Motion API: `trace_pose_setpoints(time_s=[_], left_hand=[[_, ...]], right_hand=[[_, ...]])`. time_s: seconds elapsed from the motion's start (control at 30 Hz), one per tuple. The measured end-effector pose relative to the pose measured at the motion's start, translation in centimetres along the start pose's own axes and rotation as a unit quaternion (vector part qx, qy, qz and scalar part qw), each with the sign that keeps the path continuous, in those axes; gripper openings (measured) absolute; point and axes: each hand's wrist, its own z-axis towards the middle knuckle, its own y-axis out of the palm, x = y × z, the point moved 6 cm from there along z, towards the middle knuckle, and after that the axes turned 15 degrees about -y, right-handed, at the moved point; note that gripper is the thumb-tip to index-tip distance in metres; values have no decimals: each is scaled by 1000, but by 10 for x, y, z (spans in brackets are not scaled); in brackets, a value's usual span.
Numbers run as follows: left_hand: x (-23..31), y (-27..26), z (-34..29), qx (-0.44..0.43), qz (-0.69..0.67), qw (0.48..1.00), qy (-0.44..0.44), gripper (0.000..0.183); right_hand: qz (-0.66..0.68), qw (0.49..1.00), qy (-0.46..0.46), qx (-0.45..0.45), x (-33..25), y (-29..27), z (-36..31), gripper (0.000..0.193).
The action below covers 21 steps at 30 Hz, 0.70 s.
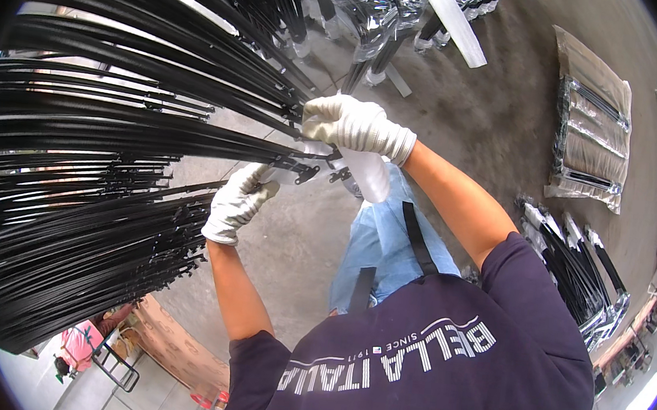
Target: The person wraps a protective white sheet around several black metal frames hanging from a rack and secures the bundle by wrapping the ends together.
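Note:
Both my hands wear white knitted gloves. My right hand (352,125) is closed at the ends of the long black metal bars (154,126). A thin white wrapping sheet (367,175), looking like foam, hangs from under its fingers. My left hand (237,206) is lower and further left, its fingers bent together against another pale edge of the sheet below the bar ends. Flat black end brackets (308,173) with holes stick out between the two hands. The right fingertips are partly hidden behind the glove and the bars.
Many more black bars (79,252) are stacked at the left. Wrapped black frames (386,13) stand ahead. At the right lie a plastic-wrapped flat package (593,124) and a bundle of wrapped black parts (575,268). A person in pink (80,345) is at the lower left, near a brown board (177,341).

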Motion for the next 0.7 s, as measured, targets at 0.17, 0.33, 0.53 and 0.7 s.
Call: trace_pose_setpoints(time_s=[0.17, 0.33, 0.53, 0.7], left_hand=[[32, 10, -9, 50, 35, 996, 70, 34], [15, 4, 7, 142, 59, 968, 200, 31], [-11, 20, 24, 126, -250, 942, 186, 19], [0, 48, 23, 100, -415, 895, 131, 21]], right_hand=[[20, 999, 41, 31, 5, 0, 2, 20], [113, 980, -66, 151, 2, 1, -5, 8], [-259, 934, -110, 220, -42, 14, -22, 10], [-359, 849, -46, 385, -37, 36, -33, 7]])
